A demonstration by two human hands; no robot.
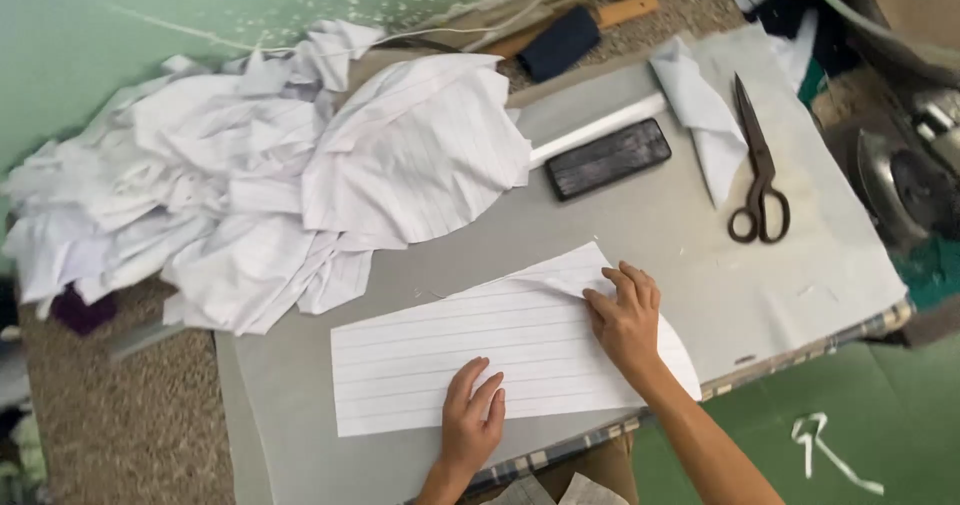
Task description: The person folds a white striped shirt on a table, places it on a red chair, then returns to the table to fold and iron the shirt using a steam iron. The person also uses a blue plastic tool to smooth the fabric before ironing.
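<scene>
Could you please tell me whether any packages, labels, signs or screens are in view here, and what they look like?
None can be made out. The grey work surface holds only striped white fabric under the left hand and right hand, a heap of white cloth pieces, black scissors and a plain black rectangular block.

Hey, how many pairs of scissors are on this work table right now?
1. The dark scissors lie on the table's right side, beside a folded white cloth, apart from both hands. More could be hidden under the pile of white striped fabric at left.
</scene>
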